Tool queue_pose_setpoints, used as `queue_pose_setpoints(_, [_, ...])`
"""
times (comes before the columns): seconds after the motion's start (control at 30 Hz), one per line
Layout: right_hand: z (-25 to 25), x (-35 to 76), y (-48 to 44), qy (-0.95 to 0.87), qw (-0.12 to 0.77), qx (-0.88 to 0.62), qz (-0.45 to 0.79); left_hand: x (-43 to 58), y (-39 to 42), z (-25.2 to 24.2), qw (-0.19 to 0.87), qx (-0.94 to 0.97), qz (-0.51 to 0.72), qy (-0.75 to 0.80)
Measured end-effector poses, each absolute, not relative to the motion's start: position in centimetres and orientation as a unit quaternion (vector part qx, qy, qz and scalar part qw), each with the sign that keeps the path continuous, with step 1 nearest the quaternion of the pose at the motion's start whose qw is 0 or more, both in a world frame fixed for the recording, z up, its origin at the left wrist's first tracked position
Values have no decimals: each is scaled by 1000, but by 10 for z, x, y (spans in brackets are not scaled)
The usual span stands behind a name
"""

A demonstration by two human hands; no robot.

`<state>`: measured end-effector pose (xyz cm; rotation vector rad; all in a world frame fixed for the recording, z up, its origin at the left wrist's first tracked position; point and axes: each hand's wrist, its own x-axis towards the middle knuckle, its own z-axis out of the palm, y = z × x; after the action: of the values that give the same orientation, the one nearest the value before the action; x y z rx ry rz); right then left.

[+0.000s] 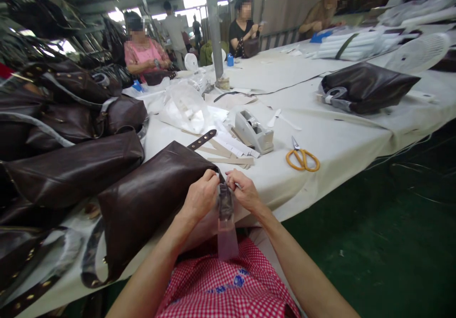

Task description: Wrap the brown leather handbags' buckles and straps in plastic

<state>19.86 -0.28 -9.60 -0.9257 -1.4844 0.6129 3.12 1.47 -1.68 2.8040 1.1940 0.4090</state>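
Observation:
A dark brown leather bag (156, 185) lies on its side at the front of the table. At its right end hangs a strap (225, 203) in clear plastic film (228, 242), whose loose end dangles over my lap. My left hand (202, 195) is closed in a pinch at the strap's top, against the bag's corner. Close by on the other side, my right hand (245, 190) pinches the wrapped strap's edge with curled fingers. What lies between the fingertips is partly hidden. A studded strap end (202, 139) sticks out behind the bag.
Yellow-handled scissors (302, 159) and a grey tape dispenser (253, 132) lie beyond my hands, beside paper strips (228, 149). More brown bags (74, 171) are piled at left; another bag (366, 86) sits at right. A metal post (214, 28) rises mid-table. Co-workers (146, 54) sit opposite.

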Motion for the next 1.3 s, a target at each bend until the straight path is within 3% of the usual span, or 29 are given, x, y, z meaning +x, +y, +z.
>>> queue_pose_setpoints(0.27, [-80, 193, 21, -685, 574, -307, 328, 6, 24, -14, 28, 927, 216, 305])
queue_pose_setpoints(0.5, [-88, 168, 16, -633, 625, -285, 357, 3, 23, 6, 25, 922, 122, 367])
queue_pose_setpoints(0.63, [-83, 166, 25, -665, 612, -308, 298, 14, 22, 12, -18, 913, 68, 403])
queue_pose_setpoints(0.93, [-100, 150, 36, -622, 592, -381, 342, 13, 24, 1, -55, 898, 16, 437])
queue_pose_setpoints(1.3, [-98, 154, 54, -670, 467, -382, 432, -2, 20, -18, -1, 920, 91, 381])
